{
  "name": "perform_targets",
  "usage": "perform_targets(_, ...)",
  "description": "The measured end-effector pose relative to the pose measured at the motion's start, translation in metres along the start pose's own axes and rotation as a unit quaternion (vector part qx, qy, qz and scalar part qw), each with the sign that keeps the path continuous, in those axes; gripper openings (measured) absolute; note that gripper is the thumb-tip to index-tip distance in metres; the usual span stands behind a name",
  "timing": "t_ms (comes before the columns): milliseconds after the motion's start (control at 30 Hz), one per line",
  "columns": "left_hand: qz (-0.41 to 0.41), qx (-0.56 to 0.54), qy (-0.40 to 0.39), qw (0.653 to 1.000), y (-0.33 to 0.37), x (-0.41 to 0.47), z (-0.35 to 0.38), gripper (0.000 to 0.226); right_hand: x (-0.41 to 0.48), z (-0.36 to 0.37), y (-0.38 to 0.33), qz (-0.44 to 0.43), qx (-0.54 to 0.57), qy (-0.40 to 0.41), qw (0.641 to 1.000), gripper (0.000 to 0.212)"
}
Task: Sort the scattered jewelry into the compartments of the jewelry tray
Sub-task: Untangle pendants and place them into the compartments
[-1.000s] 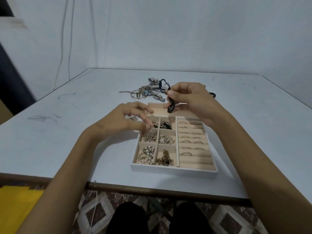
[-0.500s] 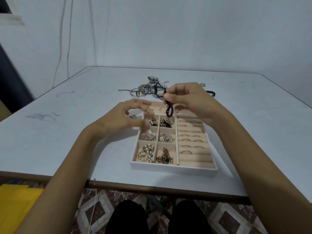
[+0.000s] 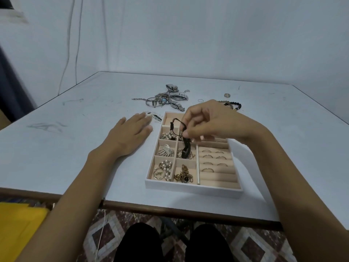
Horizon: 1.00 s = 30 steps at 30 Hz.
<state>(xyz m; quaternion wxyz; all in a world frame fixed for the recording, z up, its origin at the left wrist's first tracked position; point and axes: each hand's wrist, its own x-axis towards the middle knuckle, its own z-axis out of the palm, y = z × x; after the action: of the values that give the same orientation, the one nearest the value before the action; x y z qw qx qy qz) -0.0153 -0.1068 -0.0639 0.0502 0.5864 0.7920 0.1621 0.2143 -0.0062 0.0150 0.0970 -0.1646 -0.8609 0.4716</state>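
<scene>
Table [image 3: 66, 140]: open surface is offered well to the left and to the right of the jewelry tray [image 3: 192, 188]. Far side: blocked by a tangled jewelry pile [image 3: 166, 100] and a beaded bracelet [image 3: 234, 105]. Tray's left flank: taken by the flat left hand [image 3: 130, 136]. Far compartments: overhung by the right hand [image 3: 209, 123] and the dangling black bracelet [image 3: 186, 148].

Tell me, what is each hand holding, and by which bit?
The right hand pinches a black cord bracelet near its top, dangling it over the jewelry tray. The left hand lies flat, holding nothing.
</scene>
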Motion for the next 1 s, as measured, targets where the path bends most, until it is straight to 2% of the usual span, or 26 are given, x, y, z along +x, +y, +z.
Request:
perform_targets(167,0.003,-0.002,0.005,1.000,0.001,-0.001,0.000,0.049,-0.002,0.003,0.000,-0.012,-0.104,-0.009,0.994,0.008)
perform_targets(300,0.005,-0.002,0.005,1.000,0.000,-0.001,0.000,0.049,0.001,0.008,0.005,-0.006,-0.165,-0.004,0.986,0.013)
perform_targets(433,0.004,-0.001,0.006,1.000,0.000,-0.001,0.001,0.049,0.000,0.012,0.002,0.007,-0.169,0.005,0.986,0.024)
perform_targets(533,0.003,0.000,0.006,1.000,0.000,0.000,0.001,0.049,-0.001,0.010,0.002,0.015,-0.163,0.000,0.987,0.010)
perform_targets(600,0.003,0.002,0.005,1.000,0.000,0.000,0.001,0.049,-0.001,0.009,0.003,0.002,-0.149,-0.002,0.989,0.037)
perform_targets(633,0.002,0.002,0.005,1.000,0.000,0.000,0.000,0.049,0.000,0.010,0.003,-0.004,-0.142,-0.002,0.990,0.041)
perform_targets(767,0.001,0.003,0.004,1.000,0.000,0.000,0.001,0.049,0.000,0.011,0.001,-0.007,-0.155,-0.017,0.988,0.016)
perform_targets(1000,0.002,0.007,0.008,1.000,0.000,0.000,0.001,0.049,0.004,0.015,0.002,-0.018,-0.154,-0.030,0.987,0.016)
